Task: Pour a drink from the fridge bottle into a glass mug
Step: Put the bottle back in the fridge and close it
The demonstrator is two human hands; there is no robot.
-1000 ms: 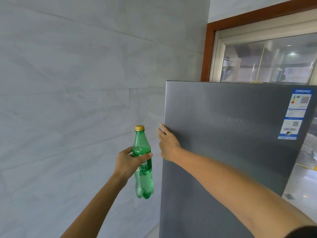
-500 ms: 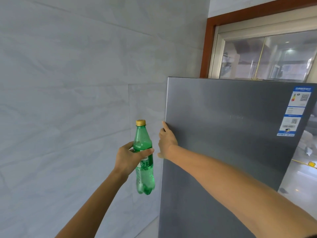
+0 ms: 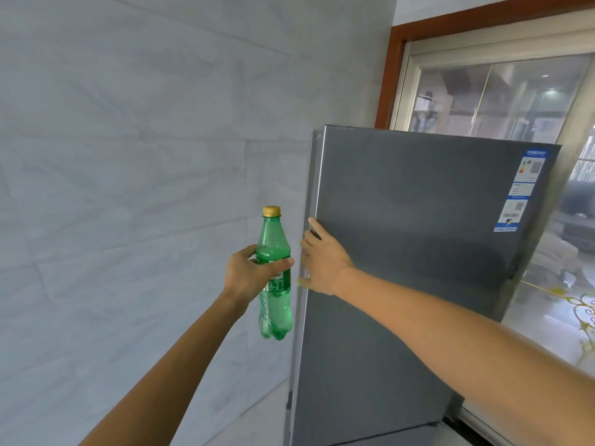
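Beside the fridge door (image 3: 418, 268), the left hand (image 3: 248, 275) grips the green bottle (image 3: 273, 239) upright around its middle, cap (image 3: 271, 211) on; the right hand (image 3: 323, 265) presses straight fingers (image 3: 314, 225) against the door's edge. Step in hand: probably shutting the fridge. Next: carry bottle to a mug, unseen.

The bottle (image 3: 272, 240) inside the left fingers (image 3: 279, 264) is showing glossy, translucent green plastic; the fridge door (image 3: 418, 252) under the right fingers (image 3: 314, 225) is looking like matt brushed grey metal.
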